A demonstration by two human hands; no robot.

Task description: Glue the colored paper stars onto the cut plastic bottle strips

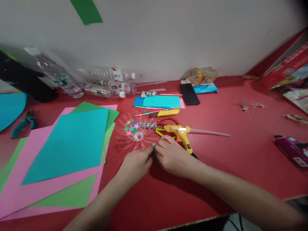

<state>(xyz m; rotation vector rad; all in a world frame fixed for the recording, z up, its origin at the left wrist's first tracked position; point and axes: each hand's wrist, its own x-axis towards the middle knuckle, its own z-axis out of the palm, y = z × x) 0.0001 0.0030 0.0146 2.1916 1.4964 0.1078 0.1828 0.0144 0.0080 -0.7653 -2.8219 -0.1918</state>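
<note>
My left hand [137,163] and my right hand [172,158] meet over the red table, both with fingers closed in a pinch. A small green paper star [154,144] shows between their fingertips, with something dark and bluish under it that the fingers mostly hide. Just beyond them lies a clear plastic bottle piece cut into spreading strips [138,136], with several small pink, blue and green stars [131,128] on it. To its right, scissors [147,125] with orange handles lie partly under a yellow hot glue gun [184,137], a glue stick poking out of its back.
Coloured paper sheets [69,144] cover the left side, near pliers [25,123]. Behind are a yellow cutter [168,112], blue paper strips [161,101], a phone [190,94] and plastic bottles [103,90] along the wall. A purple device [292,150] sits at right.
</note>
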